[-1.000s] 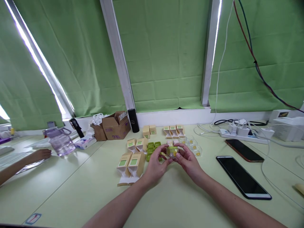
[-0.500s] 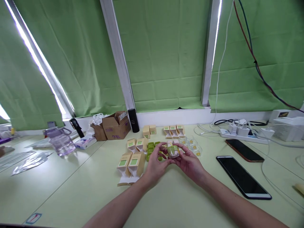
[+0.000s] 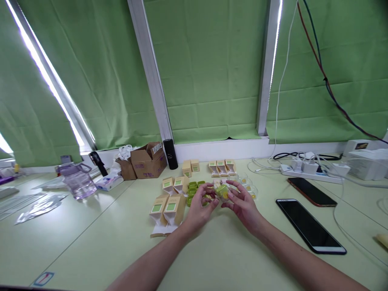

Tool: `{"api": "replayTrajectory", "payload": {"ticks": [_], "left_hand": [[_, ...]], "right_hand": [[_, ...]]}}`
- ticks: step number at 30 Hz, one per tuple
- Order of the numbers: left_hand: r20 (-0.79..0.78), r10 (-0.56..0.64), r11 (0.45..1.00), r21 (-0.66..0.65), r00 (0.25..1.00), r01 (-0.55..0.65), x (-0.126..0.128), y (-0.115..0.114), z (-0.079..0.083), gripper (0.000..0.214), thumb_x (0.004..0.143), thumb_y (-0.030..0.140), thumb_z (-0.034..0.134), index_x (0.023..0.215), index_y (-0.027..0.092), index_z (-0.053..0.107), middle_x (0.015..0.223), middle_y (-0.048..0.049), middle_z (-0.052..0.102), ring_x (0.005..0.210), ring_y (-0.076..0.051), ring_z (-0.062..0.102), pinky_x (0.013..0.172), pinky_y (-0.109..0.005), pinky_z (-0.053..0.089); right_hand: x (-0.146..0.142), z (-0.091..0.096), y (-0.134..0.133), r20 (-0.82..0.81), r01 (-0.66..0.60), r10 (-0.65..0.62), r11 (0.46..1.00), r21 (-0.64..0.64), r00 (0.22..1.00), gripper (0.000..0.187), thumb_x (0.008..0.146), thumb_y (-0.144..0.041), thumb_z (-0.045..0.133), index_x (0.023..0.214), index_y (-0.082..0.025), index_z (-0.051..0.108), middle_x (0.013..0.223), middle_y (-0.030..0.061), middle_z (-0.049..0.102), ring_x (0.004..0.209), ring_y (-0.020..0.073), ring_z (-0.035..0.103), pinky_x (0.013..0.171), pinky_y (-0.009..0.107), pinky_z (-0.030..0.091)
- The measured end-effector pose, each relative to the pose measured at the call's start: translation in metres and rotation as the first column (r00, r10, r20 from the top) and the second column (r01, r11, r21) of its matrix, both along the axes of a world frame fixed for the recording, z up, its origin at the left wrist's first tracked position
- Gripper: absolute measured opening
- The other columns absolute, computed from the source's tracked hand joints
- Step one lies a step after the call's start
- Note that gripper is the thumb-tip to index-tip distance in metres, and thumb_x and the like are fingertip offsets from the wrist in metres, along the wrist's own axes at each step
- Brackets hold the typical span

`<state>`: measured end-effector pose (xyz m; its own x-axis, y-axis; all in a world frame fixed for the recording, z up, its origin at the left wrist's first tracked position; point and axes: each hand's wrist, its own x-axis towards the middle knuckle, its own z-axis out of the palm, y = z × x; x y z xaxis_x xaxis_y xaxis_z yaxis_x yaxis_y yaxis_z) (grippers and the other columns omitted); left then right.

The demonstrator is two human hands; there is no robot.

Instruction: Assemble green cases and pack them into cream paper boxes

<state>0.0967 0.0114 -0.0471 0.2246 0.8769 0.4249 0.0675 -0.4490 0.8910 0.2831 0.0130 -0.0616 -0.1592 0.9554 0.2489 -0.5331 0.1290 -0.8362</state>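
Between my two hands, just above the table, is a small clear container with a green part and a yellow spot (image 3: 223,193). My left hand (image 3: 200,207) closes on its left side with thumb and fingers. My right hand (image 3: 245,207) grips the right side, its index finger raised over the top. Behind my left hand sit several small green cups (image 3: 192,188), partly hidden by the fingers. Clear cups with yellow centres (image 3: 249,187) stand behind my right hand. Left of my left wrist are tan cartons with green labels (image 3: 170,208), their white flaps folded out.
More tan cartons (image 3: 222,167) stand at the back. Two phones (image 3: 309,224) lie at the right, near a power strip (image 3: 312,174) with cables. A brown cardboard box (image 3: 148,161), a black cylinder (image 3: 170,154) and a purple water jug (image 3: 77,182) are on the left.
My fingers have turned the small container, so its green part and yellow spot now face me. What looks like another person's hand has left the far left edge.
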Motion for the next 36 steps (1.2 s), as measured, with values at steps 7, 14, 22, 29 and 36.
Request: {"api": "replayTrajectory", "payload": {"ticks": [7,14,22,29,36], "left_hand": [[-0.029,0.010,1.000,0.000,1.000,-0.010,0.000,-0.003,-0.002,0.061,0.084,0.041,0.081,0.136,0.023,0.054,0.133,-0.0144,0.059,0.121,-0.028,0.060,0.098,-0.041,0.052],[-0.076,0.070,0.997,0.021,0.995,-0.068,0.001,-0.003,-0.003,0.060,0.081,0.027,0.085,0.135,0.022,0.058,0.137,-0.0152,0.062,0.122,-0.030,0.062,0.104,-0.046,0.050],[-0.150,0.124,0.987,0.118,0.981,-0.107,0.001,-0.002,-0.003,0.046,0.081,0.019,0.081,0.125,0.022,0.067,0.127,-0.0110,0.069,0.113,-0.027,0.065,0.103,-0.044,0.052],[-0.300,0.181,0.962,0.252,0.937,-0.106,-0.004,-0.002,0.000,0.046,0.076,0.016,0.083,0.120,0.023,0.072,0.119,-0.0108,0.070,0.116,-0.031,0.061,0.105,-0.048,0.048],[-0.538,0.226,0.958,0.276,0.812,-0.084,-0.006,-0.005,0.006,0.046,0.068,0.015,0.087,0.112,0.022,0.076,0.112,-0.0112,0.075,0.111,-0.036,0.059,0.100,-0.052,0.044]], "right_hand": [[-0.001,-0.003,0.001,0.146,0.151,-0.170,0.980,0.132,0.975,0.072,0.068,-0.038,0.093,0.128,-0.030,0.055,0.121,0.0082,0.069,0.118,0.0289,0.063,0.086,0.040,0.058],[-0.005,-0.006,-0.003,0.227,0.097,-0.143,0.975,0.201,0.963,0.069,0.076,-0.028,0.086,0.134,-0.032,0.049,0.131,0.0091,0.068,0.111,0.0267,0.068,0.089,0.042,0.058],[-0.004,-0.011,0.000,0.253,0.082,-0.136,0.974,0.213,0.958,0.064,0.079,-0.024,0.080,0.134,-0.033,0.049,0.131,0.0081,0.067,0.123,0.0278,0.064,0.091,0.041,0.057],[0.002,-0.004,0.003,0.276,0.285,-0.350,0.926,0.248,0.895,0.045,0.079,-0.028,0.071,0.122,-0.027,0.059,0.117,0.0090,0.066,0.116,0.0290,0.060,0.077,0.038,0.058],[0.010,-0.009,0.013,0.311,0.436,-0.495,0.867,0.243,0.811,0.037,0.080,-0.027,0.066,0.117,-0.024,0.062,0.107,0.0093,0.067,0.103,0.0286,0.061,0.068,0.036,0.053]]}}
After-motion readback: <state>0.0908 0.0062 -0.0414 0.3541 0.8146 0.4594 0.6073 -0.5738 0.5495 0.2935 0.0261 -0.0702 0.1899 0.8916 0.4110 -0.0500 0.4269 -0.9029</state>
